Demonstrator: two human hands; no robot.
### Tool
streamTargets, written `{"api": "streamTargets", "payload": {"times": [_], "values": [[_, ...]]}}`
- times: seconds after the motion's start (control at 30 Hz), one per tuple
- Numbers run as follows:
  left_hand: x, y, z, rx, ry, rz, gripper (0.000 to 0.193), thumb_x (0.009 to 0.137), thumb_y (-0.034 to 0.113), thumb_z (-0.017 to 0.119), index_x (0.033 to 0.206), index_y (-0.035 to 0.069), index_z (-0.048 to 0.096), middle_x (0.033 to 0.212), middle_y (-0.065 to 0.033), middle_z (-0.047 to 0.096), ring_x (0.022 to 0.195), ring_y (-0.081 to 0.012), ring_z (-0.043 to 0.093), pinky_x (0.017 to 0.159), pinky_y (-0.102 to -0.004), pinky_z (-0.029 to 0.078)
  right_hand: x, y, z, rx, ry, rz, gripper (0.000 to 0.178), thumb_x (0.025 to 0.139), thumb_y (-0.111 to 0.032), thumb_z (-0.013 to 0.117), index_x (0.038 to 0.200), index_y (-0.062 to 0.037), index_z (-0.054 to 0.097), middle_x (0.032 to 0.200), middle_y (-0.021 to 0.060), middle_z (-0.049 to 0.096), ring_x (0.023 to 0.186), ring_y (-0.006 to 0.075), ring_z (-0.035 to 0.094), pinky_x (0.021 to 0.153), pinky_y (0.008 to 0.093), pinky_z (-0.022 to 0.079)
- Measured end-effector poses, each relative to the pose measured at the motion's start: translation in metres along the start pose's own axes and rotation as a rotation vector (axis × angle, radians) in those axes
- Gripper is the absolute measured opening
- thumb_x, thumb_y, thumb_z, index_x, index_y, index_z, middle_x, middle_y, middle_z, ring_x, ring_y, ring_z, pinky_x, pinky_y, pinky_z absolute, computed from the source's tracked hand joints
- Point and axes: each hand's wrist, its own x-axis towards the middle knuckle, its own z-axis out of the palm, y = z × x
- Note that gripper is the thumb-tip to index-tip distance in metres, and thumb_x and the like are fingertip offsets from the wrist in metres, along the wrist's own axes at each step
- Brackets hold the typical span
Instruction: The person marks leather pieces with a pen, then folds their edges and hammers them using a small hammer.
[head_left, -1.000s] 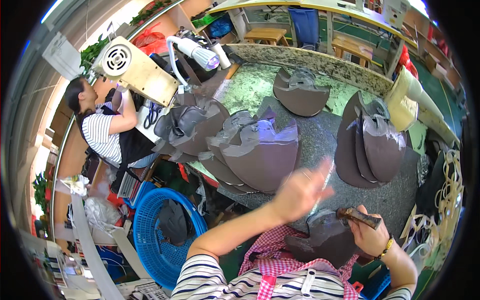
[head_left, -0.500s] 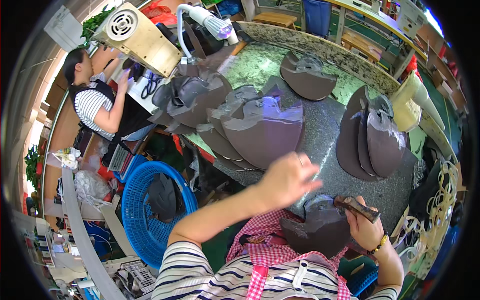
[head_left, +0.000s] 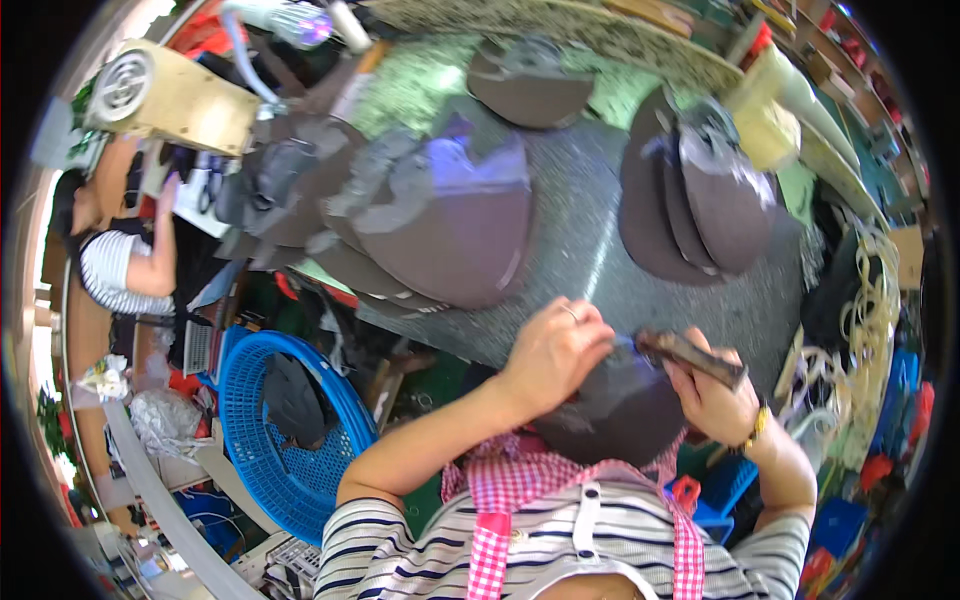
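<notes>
My left hand (head_left: 560,352) is closed, fingertips pinched together at the upper edge of a dark brown rounded panel (head_left: 622,415). Whatever lies between those fingers is too small to make out. The panel rests near my body, at the table's front edge, and my hands partly hide it. My right hand (head_left: 715,395) grips a worn brown hammer (head_left: 695,358), its far end over the panel's top. Similar panels with shiny grey upper parts lie beyond: an overlapping stack (head_left: 450,230) on the left, a group (head_left: 725,200) on the right, and one panel (head_left: 530,95) farther back.
A dark worktable (head_left: 575,250) spreads ahead, with a speckled raised rim (head_left: 560,25) behind. Blue plastic baskets (head_left: 240,430) stand at left, dark pieces inside. A beige machine (head_left: 190,100) and a seated person (head_left: 125,265) are farther left. Pale strips (head_left: 865,330) hang at right.
My left hand has come down and right to the panel's top edge, its fingers now pinched. The right hand still holds the hammer. The whole view has shifted, with the table things appearing higher and farther left.
</notes>
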Motion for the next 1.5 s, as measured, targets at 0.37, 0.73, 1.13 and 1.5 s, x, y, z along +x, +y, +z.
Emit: {"api": "streamTargets", "payload": {"times": [0.37,0.73,1.13,1.5], "values": [[0.003,0.001,-0.003,0.045,0.017,0.080,0.020,0.074,0.007,0.075,0.094,0.005,0.072,0.082,-0.0055,0.064,0.075,-0.0238,0.060,0.069,-0.0344,0.048,0.009,0.010,-0.005,0.017,-0.130,0.060,0.020,0.090,-0.014,0.060,0.109,-0.0064,0.057,0.066,0.0166,0.059,0.062,0.0396,0.061,0.054,0.0468,0.047],[0.000,0.003,-0.006,0.142,-0.084,0.182,0.025,0.075,0.005,0.072,0.099,0.005,0.070,0.090,-0.0045,0.062,0.079,-0.0237,0.061,0.072,-0.0354,0.048,0.016,0.010,-0.013,0.057,-0.127,-0.022,0.015,0.091,-0.015,0.060,0.102,-0.0048,0.058,0.067,0.0165,0.059,0.062,0.0390,0.061,0.056,0.0466,0.048],[-0.002,0.015,-0.006,0.365,-0.170,0.289,0.034,0.073,0.007,0.061,0.106,0.001,0.067,0.100,-0.0099,0.059,0.088,-0.0264,0.058,0.082,-0.0382,0.046,0.022,0.009,-0.008,-0.065,-0.128,-0.059,0.017,0.088,-0.012,0.061,0.103,-0.0051,0.064,0.089,0.0156,0.058,0.063,0.0357,0.061,0.057,0.0454,0.049],[-0.011,0.006,-0.004,0.209,0.014,0.210,0.021,0.074,0.003,0.073,0.094,0.004,0.070,0.083,-0.0033,0.063,0.071,-0.0222,0.060,0.073,-0.0357,0.046,0.032,0.008,-0.007,-0.026,-0.241,0.044,0.021,0.091,-0.018,0.058,0.105,-0.0047,0.051,0.061,0.0180,0.059,0.059,0.0422,0.060,0.054,0.0507,0.048]]}}
